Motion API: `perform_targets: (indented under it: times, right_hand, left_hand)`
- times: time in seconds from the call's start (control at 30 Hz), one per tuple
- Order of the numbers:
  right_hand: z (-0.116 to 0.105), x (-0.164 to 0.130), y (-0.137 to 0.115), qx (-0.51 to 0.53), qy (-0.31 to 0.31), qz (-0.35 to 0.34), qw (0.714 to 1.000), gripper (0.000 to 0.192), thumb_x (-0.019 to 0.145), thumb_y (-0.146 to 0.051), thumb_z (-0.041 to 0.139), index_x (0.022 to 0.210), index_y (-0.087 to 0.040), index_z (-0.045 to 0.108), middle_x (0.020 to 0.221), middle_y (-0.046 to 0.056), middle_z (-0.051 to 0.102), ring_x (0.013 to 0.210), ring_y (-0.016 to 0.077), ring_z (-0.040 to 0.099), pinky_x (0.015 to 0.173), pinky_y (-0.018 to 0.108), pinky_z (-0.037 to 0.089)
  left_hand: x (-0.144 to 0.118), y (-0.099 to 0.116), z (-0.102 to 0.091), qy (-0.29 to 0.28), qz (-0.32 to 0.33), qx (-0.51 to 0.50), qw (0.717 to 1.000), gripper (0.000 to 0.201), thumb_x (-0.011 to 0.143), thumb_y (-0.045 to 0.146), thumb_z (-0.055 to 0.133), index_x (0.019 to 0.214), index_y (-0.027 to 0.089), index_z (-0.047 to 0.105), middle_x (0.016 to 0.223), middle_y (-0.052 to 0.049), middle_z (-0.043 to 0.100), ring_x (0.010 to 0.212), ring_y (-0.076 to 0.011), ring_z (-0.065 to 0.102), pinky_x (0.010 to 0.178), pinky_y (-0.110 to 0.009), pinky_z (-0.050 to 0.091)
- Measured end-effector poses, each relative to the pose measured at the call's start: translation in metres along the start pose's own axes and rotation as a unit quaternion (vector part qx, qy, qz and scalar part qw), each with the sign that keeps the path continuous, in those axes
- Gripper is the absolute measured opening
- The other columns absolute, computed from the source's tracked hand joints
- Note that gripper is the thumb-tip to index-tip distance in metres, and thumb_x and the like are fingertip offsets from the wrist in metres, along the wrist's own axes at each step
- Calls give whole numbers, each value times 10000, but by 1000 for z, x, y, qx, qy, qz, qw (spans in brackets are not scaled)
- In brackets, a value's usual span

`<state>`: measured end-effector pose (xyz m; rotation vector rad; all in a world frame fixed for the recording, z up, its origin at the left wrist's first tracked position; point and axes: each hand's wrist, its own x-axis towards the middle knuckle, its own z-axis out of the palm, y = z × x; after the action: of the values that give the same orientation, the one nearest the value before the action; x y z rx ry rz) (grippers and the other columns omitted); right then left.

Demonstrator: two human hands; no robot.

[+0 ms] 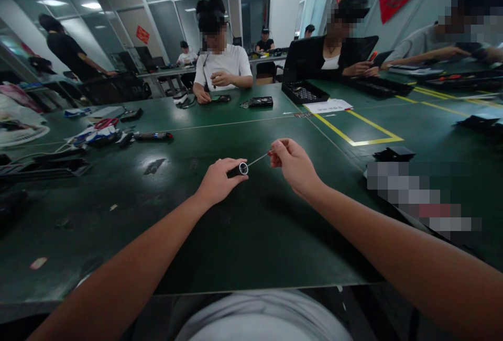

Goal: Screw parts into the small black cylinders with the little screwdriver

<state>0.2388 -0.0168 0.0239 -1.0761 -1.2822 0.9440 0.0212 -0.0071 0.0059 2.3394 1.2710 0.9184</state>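
My left hand (218, 179) is closed around a small black cylinder (238, 169) with a light ring at its open end, held just above the green table (243, 226). My right hand (293, 165) pinches the far end of a thin light rod or wire (257, 161) between thumb and fingers. The rod's other end meets the cylinder's mouth. Both hands hover over the middle of the table, about a hand's width apart.
Scissors, a marker and cables (106, 131) lie at the left. Black trays (304, 92) and paper (328, 105) sit far right by yellow tape lines (353, 129). A black part (393, 153) lies at the right. Other people sit across the table.
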Motion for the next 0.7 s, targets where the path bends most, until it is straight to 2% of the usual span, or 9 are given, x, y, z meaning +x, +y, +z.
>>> perform_targets:
  times: [0.27,0.7]
  right_hand:
    - [0,-1,1,-7,-15,-12,1000,202,948,-403,527,923,-205,560,768,-12,600,666,128,573,655,300,496]
    - [0,-2,6,17,-31,-20,999,217,931,-438,549,944,-222,556,806,-8,609,702,140,599,693,315,510]
  left_hand:
    - [-1,5,-1,3,-8,8,1000,415,840,311,757,1247,281,684,1213,-63,708,1141,-273,631,1091,-539,398]
    - [-1,2,-1,7,-7,12,1000,416,834,308,765,1242,280,686,1203,-63,713,1128,-274,630,1119,-569,362]
